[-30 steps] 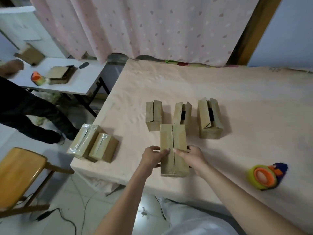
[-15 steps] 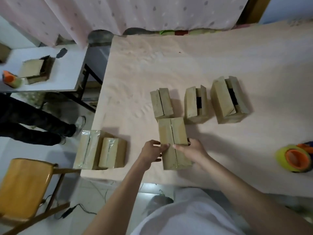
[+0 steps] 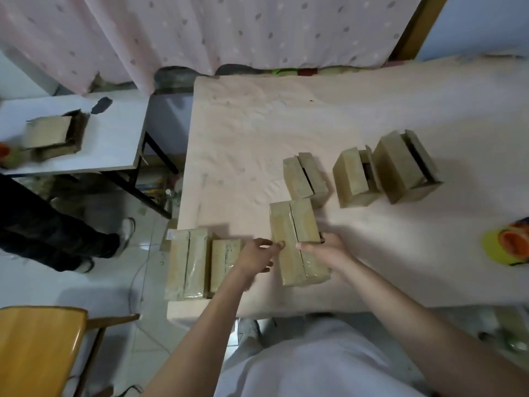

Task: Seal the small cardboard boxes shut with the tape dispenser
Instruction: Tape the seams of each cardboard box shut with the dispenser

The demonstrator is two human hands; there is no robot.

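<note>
1. Here, both hands sit at the near box, one on each side. The left hand has its fingertips on the box's left flap, fingers curved against the cardboard. The right hand grips the right side, thumb on top beside the centre seam, fingers wrapped round the side wall.
2. The near box lies flat on the worktop, close to its front edge, flaps folded down and meeting along a narrow seam. No tape visible across that seam.
3. Just beyond it, three more boxes stand in a row: left box, middle box, right box. All three have flaps gaping, dark slots showing between them.
4. Near the worktop's front-left corner, two taped boxes lie side by side and touching: the larger outermost, the smaller just left of the left hand. Shiny film covers both.
5. Tape dispenser rests at the far right edge of view, well apart from both hands; yellow and orange, partly cut off.
6. Left of the worktop, a white side table carries an open carton; a second person's dark-trousered legs stand beside it. Wooden chair at lower left.
</note>
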